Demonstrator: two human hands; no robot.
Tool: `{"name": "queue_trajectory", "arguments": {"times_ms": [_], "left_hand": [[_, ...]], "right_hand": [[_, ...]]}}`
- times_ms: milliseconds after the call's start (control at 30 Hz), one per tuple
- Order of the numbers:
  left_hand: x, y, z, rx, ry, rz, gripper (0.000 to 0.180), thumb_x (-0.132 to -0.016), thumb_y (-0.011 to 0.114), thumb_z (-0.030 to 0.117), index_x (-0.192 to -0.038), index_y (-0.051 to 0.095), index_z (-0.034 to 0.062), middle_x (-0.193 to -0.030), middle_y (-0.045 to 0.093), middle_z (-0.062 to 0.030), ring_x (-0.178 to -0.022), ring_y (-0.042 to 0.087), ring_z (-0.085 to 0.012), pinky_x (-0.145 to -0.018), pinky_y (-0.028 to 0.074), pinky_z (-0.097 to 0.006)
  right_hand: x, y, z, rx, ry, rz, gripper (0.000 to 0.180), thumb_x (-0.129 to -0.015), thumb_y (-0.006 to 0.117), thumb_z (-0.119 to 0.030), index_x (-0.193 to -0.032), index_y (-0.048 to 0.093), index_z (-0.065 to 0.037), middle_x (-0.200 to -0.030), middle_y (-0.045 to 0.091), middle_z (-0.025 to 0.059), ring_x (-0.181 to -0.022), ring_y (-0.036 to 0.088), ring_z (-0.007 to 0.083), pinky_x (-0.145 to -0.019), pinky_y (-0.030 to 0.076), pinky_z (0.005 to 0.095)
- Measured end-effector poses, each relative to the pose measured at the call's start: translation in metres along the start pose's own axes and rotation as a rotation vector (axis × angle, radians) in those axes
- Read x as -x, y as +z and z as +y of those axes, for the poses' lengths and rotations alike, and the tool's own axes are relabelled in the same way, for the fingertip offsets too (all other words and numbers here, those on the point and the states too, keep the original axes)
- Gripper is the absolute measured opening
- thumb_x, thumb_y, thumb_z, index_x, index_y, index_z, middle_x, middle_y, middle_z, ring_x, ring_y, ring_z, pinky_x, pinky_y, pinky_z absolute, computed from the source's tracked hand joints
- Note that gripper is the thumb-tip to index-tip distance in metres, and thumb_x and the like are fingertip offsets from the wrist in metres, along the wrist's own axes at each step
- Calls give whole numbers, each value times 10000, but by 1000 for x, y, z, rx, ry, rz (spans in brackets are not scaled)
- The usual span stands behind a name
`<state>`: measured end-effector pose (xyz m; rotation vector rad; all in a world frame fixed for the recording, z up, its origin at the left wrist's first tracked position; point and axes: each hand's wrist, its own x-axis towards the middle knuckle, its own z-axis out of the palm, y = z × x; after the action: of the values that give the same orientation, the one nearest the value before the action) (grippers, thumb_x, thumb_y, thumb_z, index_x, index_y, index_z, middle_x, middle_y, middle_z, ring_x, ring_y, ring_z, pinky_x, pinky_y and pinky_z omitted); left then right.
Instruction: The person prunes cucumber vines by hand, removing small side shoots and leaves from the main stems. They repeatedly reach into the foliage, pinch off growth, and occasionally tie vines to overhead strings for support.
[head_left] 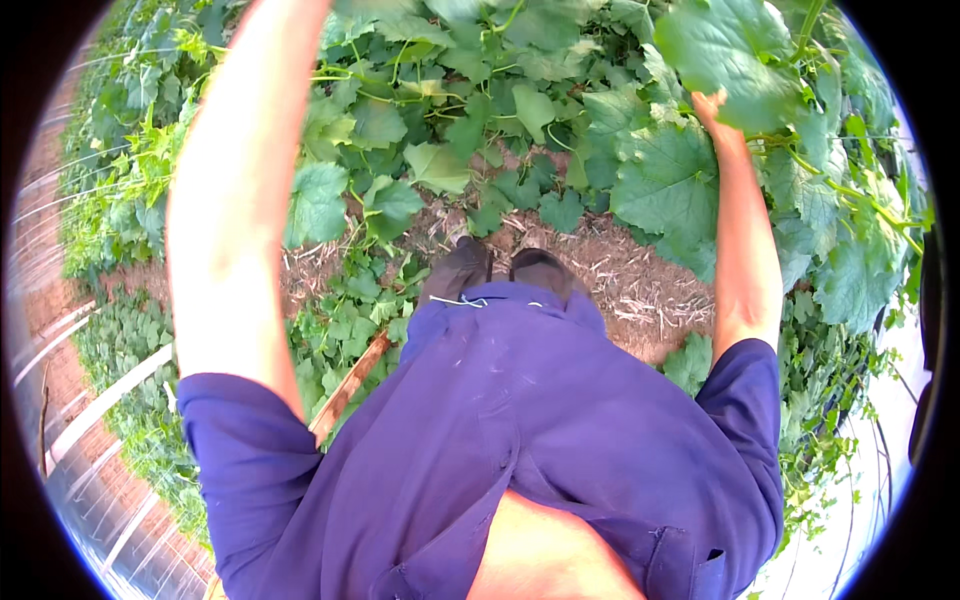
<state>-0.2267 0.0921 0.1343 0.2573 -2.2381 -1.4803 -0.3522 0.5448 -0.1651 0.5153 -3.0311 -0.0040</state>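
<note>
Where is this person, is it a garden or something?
Probably a vegetable garden or farm plot. Big-leaved green vines climb all around, the soil underfoot is covered in straw, and pale rails run along one side. The right hand reaches into the leaves.

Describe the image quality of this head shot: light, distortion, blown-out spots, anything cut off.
Head view: soft, even daylight on the big leaves and the blue shirt; strong fisheye bending, with a black rim at the corners; the lower right edge is washed out to white; the left arm runs out of the top, so the left hand is cut off; the right hand is half hidden among leaves.
</note>
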Motion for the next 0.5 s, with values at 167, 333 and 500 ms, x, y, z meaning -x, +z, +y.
{"name": "queue_trajectory", "arguments": {"times_ms": [167,333,500], "left_hand": [[89,51,-110,-66,-305,-258,278,-1019,480,277,-985,608,33,-821,643,-46,-635,615,-126,-585,526,-284],[175,57,-128,4,-308,-274,267,-1008,520,272,-1006,603,19,-849,646,-34,-637,591,-93,-602,524,-262],[199,36,-122,6,-272,-364,257,-1011,518,261,-980,623,29,-791,639,-28,-636,594,-100,-614,500,-266]], "right_hand": [[35,-20,-33,-118,-148,74,344,-886,541,-308,-1118,677,-94,-1084,697,109,-1002,645,302,-882,490,448],[81,-87,-115,-377,-436,200,267,-868,600,-179,-1109,682,-99,-1064,703,87,-979,652,267,-855,510,410],[119,-157,-229,-676,-691,309,274,-826,681,-58,-1097,686,-100,-1027,708,63,-937,659,223,-815,528,381]]}}
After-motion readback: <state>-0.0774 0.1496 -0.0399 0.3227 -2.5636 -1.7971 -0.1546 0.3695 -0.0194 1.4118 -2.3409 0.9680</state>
